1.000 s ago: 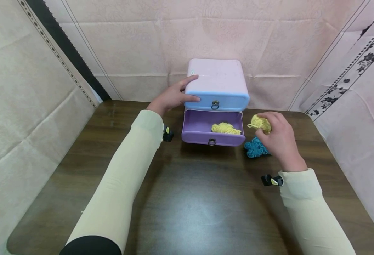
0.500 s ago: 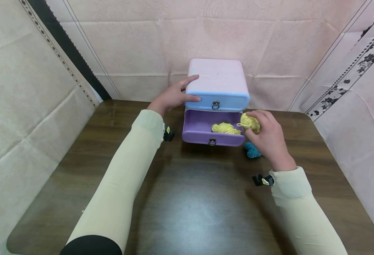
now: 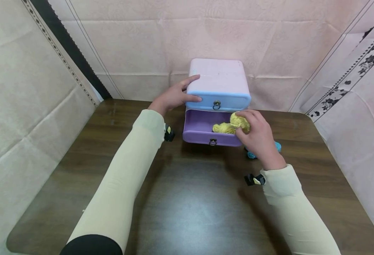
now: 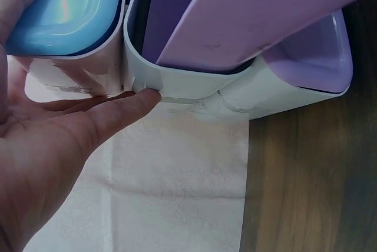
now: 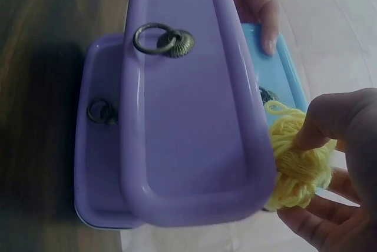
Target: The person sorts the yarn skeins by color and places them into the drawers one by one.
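Note:
My right hand (image 3: 255,132) pinches a yellow yarn ball (image 5: 297,161) between thumb and fingers. In the head view the ball is over the right side of the pulled-out purple drawer (image 3: 198,137). A second yellow yarn bundle (image 3: 222,128) lies inside that drawer, beside the held one. My left hand (image 3: 174,95) rests on the left side of the small drawer cabinet (image 3: 220,76), its fingers fairly straight. One finger lies on the white top, and the thumb touches the blue drawer front (image 3: 231,102). In the left wrist view a finger presses the cabinet's side wall.
Blue yarn (image 3: 277,146) lies on the brown wooden table (image 3: 180,205), partly hidden behind my right hand. A lower purple drawer (image 5: 97,163) sits beneath the pulled-out one. A pale patterned cloth (image 3: 136,46) hangs behind the cabinet.
My right hand has moved left with the yellow yarn ball, from right of the cabinet to over the purple drawer. My left hand stays in place.

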Available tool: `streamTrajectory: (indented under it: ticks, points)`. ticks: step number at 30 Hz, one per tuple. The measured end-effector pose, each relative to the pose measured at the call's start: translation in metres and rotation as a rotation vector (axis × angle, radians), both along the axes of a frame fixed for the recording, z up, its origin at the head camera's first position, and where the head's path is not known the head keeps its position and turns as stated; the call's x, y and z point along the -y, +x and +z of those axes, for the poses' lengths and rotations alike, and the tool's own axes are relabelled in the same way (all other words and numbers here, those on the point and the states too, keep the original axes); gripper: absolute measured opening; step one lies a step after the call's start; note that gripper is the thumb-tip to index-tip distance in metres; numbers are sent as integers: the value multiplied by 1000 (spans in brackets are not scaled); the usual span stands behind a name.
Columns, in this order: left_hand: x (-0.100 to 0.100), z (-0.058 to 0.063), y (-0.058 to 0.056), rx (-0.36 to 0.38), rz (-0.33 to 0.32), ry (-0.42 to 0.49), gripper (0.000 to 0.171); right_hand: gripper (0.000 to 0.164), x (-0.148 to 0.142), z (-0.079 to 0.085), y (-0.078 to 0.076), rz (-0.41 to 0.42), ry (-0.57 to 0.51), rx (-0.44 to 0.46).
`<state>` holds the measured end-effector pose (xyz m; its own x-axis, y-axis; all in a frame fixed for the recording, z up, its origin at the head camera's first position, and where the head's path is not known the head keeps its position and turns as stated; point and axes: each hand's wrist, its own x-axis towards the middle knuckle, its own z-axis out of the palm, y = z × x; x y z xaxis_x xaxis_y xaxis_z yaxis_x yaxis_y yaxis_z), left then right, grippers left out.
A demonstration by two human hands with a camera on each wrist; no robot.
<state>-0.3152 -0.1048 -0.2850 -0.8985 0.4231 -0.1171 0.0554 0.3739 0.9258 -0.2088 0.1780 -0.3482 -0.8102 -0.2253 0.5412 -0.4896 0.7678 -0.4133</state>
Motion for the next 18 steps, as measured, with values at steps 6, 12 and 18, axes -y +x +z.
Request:
streamTrajectory:
  ticks: [6, 12, 18]
  points:
    - [0, -1, -1, -4, -3, 8, 89, 40, 8, -1, -1, 19, 1, -3]
    - [0, -2, -3, 5, 8, 1, 89, 41, 16, -1, -1, 22, 8, 34]
    - [1, -3, -4, 7, 12, -4, 89, 40, 22, -3, -2, 20, 19, 69]
